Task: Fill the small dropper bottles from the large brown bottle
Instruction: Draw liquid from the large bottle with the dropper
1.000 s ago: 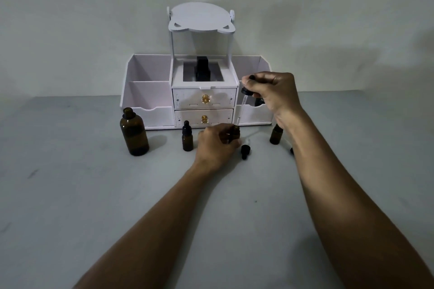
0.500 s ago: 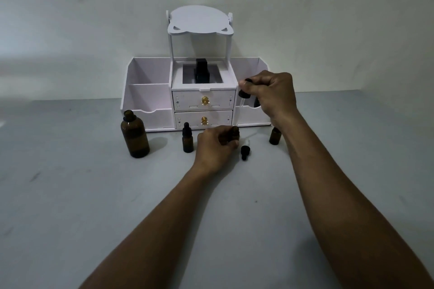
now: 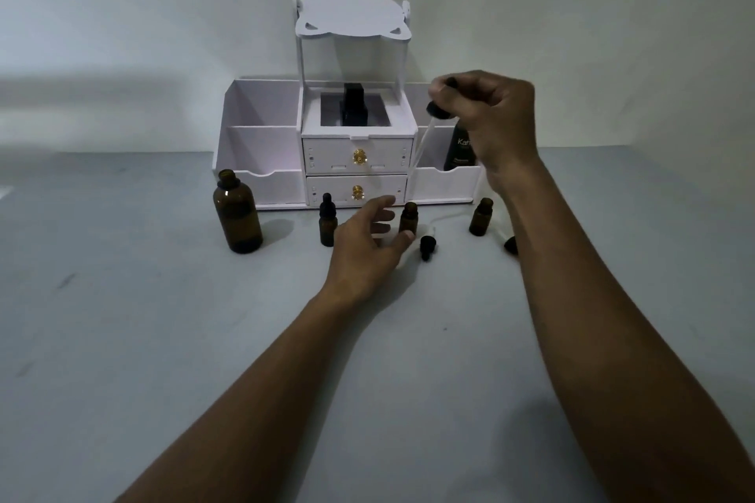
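Note:
The large brown bottle [image 3: 237, 214] stands uncapped on the left of the grey table. A capped small dropper bottle [image 3: 327, 221] stands to its right. An open small bottle [image 3: 409, 218] stands in the middle; my left hand [image 3: 365, 247] is beside it with fingers spread, the thumb tip touching its base. My right hand [image 3: 486, 114] is raised above and to the right, pinching a black-bulbed dropper [image 3: 436, 110] whose clear glass tube slants down toward the open bottle. Another open small bottle [image 3: 481, 216] stands by my right forearm. A loose dropper cap [image 3: 427, 245] lies on the table.
A white organiser [image 3: 261, 159] with two gold-knobbed drawers stands against the wall behind the bottles, with a black bottle [image 3: 461, 151] in its right bin and a dark box [image 3: 354, 104] on top. Another black cap [image 3: 510, 244] lies half hidden behind my right forearm.
My left hand has let go of the middle small bottle and opened its fingers. My right hand has lifted the dropper higher, clear of the bottle's mouth.

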